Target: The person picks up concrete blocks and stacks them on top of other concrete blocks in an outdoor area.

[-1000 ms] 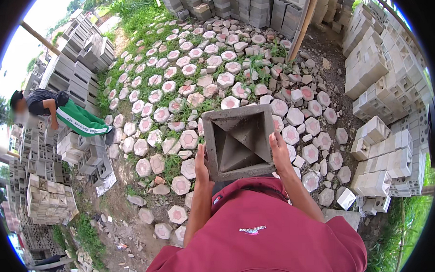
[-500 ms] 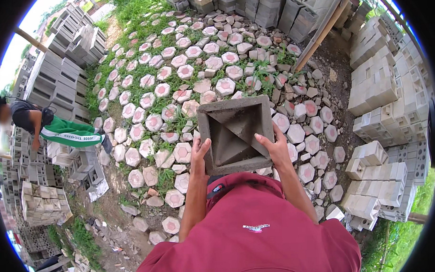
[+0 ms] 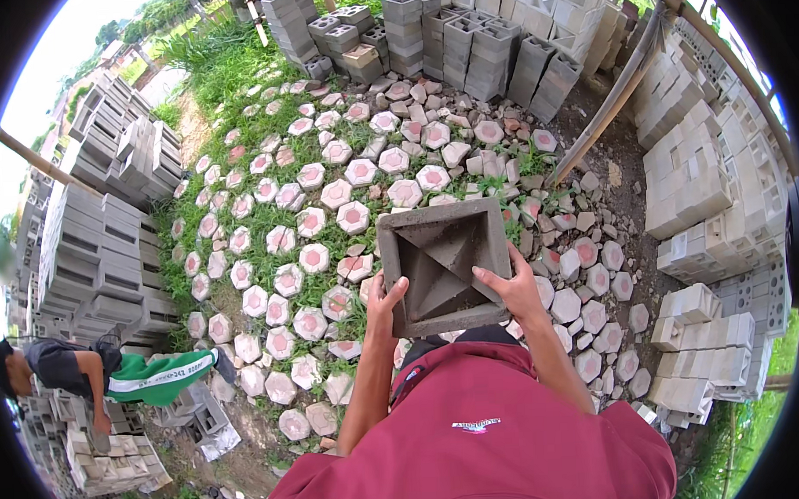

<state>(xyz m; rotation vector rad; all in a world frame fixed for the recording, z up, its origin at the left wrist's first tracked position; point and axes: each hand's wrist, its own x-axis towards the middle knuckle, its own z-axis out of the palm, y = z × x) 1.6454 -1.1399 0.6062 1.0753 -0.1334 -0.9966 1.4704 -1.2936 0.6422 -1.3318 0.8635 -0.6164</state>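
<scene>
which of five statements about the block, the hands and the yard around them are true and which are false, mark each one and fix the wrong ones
1. The left hand and right hand hold the square block from opposite sides. True.
2. The square block's upward side is flat and smooth all over. False: inside its raised rim, slanting faces form a hollow.
3. Hexagonal pavers, many with pinkish centres, lie spread over the ground ahead. True.
4. The other person wears plain red trousers. False: the trousers are green with a white stripe.
5. Stacked blocks stand only on the right. False: more stand on the left and at the far side.
</scene>
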